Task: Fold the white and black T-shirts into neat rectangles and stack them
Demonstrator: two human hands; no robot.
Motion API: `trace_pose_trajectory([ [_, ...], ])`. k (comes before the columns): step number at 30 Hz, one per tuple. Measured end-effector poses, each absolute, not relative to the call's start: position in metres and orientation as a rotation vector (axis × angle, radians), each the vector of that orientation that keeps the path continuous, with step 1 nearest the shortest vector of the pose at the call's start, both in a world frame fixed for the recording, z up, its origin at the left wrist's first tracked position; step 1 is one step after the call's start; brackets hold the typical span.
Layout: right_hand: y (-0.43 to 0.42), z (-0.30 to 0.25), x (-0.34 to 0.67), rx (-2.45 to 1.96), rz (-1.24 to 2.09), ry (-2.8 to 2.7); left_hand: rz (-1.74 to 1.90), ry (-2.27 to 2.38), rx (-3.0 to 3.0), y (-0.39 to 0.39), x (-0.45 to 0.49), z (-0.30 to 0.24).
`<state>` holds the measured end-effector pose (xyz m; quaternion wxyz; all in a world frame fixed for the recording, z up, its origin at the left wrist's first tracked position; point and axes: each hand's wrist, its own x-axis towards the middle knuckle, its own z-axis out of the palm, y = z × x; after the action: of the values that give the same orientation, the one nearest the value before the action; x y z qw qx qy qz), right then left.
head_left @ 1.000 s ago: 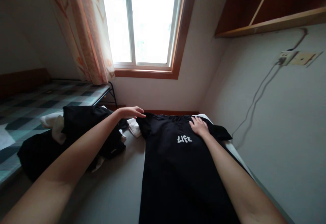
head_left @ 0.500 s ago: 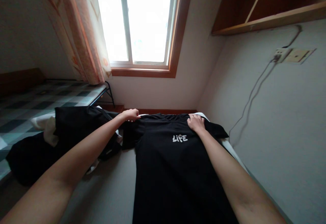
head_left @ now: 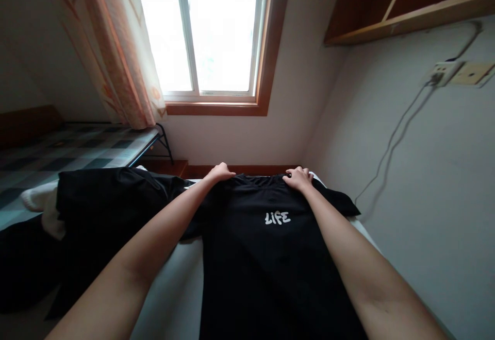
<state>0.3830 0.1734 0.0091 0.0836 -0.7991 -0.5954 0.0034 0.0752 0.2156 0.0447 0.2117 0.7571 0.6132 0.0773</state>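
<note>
A black T-shirt (head_left: 263,273) with white lettering lies spread out flat, its collar at the far end. My left hand (head_left: 222,171) is closed on the shirt's far edge, at the shoulder left of the collar. At the shoulder right of the collar, my right hand (head_left: 298,177) grips the cloth with bent fingers; the fingertips are partly hidden. One short sleeve sticks out to the right beyond that hand, while the left sleeve is partly covered by my left forearm. Under the shirt is a pale surface (head_left: 174,288).
Several dark garments and a white one (head_left: 33,198) are heaped on the left. Behind them stands a bed with a checked cover (head_left: 96,147). A wall with a socket and cord (head_left: 443,72) bounds the right, below a wooden shelf (head_left: 410,18). A curtained window (head_left: 224,31) is ahead.
My left hand has moved right along the shirt's top edge, from near the sleeve to the shoulder by the collar. My right hand stays at its shoulder. The view has shifted slightly.
</note>
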Motion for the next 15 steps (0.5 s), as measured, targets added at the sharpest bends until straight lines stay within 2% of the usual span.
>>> trace_pose_trajectory([
  [7,0.177,0.011,0.389,-2.343,0.072,-1.680,0.374,1.577,2.057,0.219,0.080,0.042],
  [15,0.172,0.049,0.384,-2.148,-0.264,-1.373,0.592,1.672,2.233,0.217,0.079,0.059],
])
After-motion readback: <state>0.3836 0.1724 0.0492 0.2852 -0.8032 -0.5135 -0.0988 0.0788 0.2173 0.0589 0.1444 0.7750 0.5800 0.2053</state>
